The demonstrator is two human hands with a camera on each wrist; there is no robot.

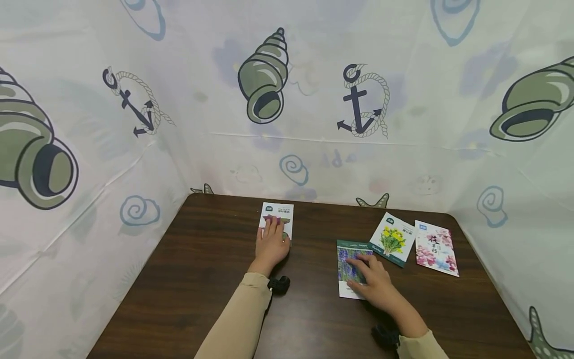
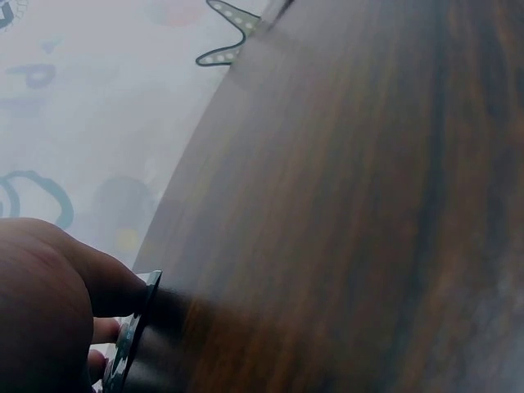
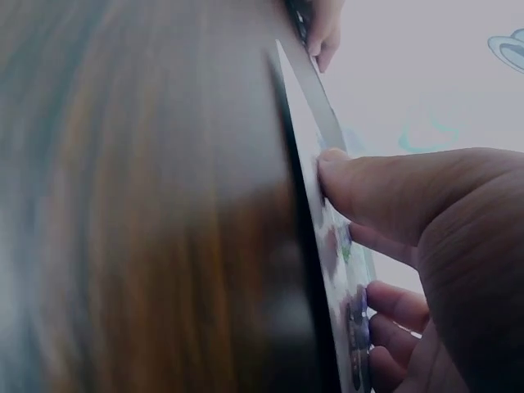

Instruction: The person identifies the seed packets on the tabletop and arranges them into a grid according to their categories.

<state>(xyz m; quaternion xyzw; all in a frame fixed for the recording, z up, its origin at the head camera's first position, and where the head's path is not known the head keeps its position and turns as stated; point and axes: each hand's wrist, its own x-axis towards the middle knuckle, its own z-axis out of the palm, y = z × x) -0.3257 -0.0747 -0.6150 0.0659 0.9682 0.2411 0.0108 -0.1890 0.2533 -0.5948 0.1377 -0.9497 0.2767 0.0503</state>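
My left hand (image 1: 271, 248) lies palm down over a white printed packet (image 1: 285, 210) with purple-red and green pictures, near the table's back edge. Its fingers are extended across the packet, and the left wrist view shows the thumb at the packet's edge (image 2: 154, 281). The right hand (image 1: 378, 283) rests with spread fingers on a flat packet printed with purple flowers (image 1: 343, 271). Seen from the right wrist, its thumb (image 3: 360, 184) and fingertips touch the packet's face (image 3: 332, 262), and a dark shadow runs along the packet's edge. Part of each packet is hidden under its hand.
A yellow-flower packet (image 1: 408, 234) lies to the right, its lower left corner close to the purple-flower one. Beside it is a pink-blossom packet (image 1: 437, 247). The dark wooden table (image 1: 193, 264) meets a printed cloth backdrop (image 1: 314, 114) at the back and sides.
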